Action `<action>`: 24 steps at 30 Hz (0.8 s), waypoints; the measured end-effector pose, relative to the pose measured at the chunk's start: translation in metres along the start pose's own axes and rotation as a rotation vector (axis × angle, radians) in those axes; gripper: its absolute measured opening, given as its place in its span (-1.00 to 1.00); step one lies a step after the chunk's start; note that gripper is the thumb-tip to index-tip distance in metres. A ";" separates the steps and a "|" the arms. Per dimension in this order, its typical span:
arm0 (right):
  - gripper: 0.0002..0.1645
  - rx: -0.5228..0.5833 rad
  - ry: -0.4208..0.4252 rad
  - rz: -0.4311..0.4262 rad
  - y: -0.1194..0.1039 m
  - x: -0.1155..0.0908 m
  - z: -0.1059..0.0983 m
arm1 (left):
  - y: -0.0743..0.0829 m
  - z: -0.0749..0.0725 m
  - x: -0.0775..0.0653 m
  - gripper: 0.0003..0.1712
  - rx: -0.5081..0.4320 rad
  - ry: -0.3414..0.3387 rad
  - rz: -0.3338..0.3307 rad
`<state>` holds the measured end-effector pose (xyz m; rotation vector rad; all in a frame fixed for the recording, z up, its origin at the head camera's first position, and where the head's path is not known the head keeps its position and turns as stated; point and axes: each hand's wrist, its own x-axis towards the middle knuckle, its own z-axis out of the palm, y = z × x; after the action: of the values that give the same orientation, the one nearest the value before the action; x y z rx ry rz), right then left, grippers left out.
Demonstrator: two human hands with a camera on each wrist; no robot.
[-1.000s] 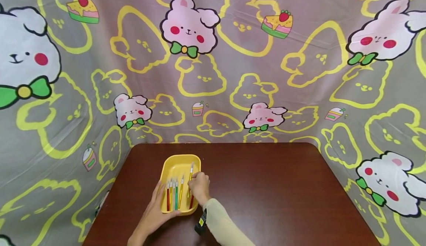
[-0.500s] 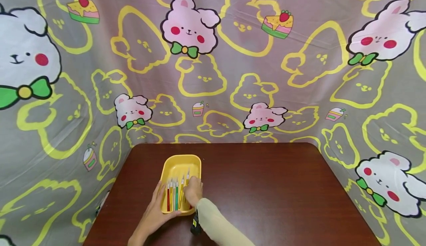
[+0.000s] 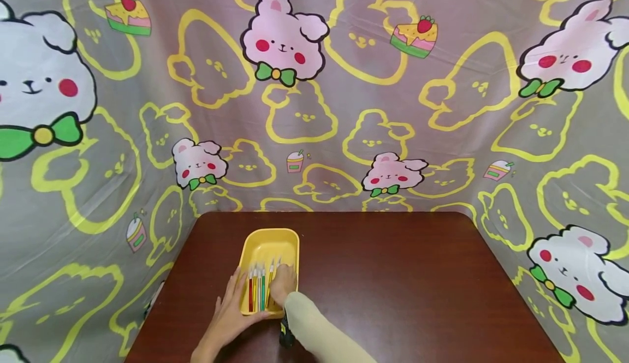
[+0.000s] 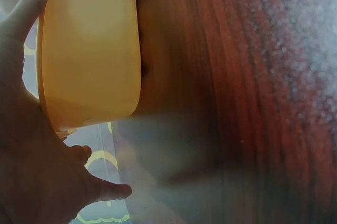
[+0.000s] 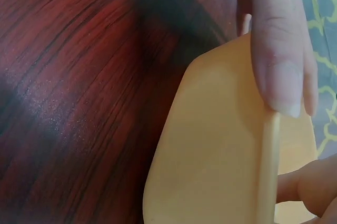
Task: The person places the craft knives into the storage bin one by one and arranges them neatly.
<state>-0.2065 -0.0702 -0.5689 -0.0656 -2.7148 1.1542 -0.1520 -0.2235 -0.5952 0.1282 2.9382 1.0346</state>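
Note:
A yellow tray lies on the dark wooden table, with several slim paintbrushes side by side in it. Their handles are red, gold, pale and green, with pale pointed tips facing away. My left hand grips the tray's near left corner, thumb over the near rim; the left wrist view shows the tray wall beside this hand. Inside the tray's right half, my right hand holds another paintbrush; only its tip shows past the fingers. In the right wrist view, the right fingers are partly behind the rim.
The brown tabletop stretches to the right of the tray. Patterned cloth hangs round the back and both sides of the table. A black device is strapped at my right wrist.
My right hand has moved left and inward over the tray, bringing the gold paintbrush lower and closer to the others. A red one at the right is now hidden. The left hand stays put.

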 end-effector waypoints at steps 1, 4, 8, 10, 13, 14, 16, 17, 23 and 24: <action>-0.67 0.002 -0.011 0.000 0.001 0.001 0.002 | 0.000 0.000 0.000 0.48 0.000 0.001 0.000; -0.73 -0.015 -0.028 -0.002 0.003 0.000 0.007 | 0.001 -0.002 0.000 0.48 0.009 -0.003 0.002; -0.82 -0.058 0.002 -0.004 0.007 -0.004 0.015 | 0.001 -0.001 -0.001 0.50 0.026 0.001 0.024; -0.82 -0.072 0.026 -0.008 0.010 -0.005 0.018 | 0.002 0.000 -0.002 0.50 0.029 0.002 0.030; -0.82 -0.087 0.042 -0.020 0.012 -0.005 0.020 | 0.003 0.001 -0.002 0.50 0.026 0.003 0.028; -0.82 -0.091 0.041 -0.018 0.012 -0.005 0.021 | 0.003 0.000 -0.001 0.50 0.027 0.001 0.027; -0.83 -0.103 0.039 -0.013 0.012 -0.004 0.022 | 0.003 0.000 -0.001 0.50 0.025 -0.002 0.026; -0.82 -0.101 0.039 -0.009 0.012 -0.004 0.022 | 0.003 0.000 0.000 0.50 0.025 0.000 0.029; -0.76 -0.115 0.041 -0.006 0.011 -0.007 0.022 | 0.003 0.000 -0.002 0.48 0.012 0.000 0.038; -0.74 -0.114 0.041 -0.010 0.010 -0.007 0.021 | 0.002 0.000 -0.002 0.48 0.012 0.000 0.039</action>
<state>-0.2042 -0.0792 -0.5919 -0.0902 -2.7395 0.9830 -0.1497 -0.2217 -0.5942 0.1861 2.9533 1.0223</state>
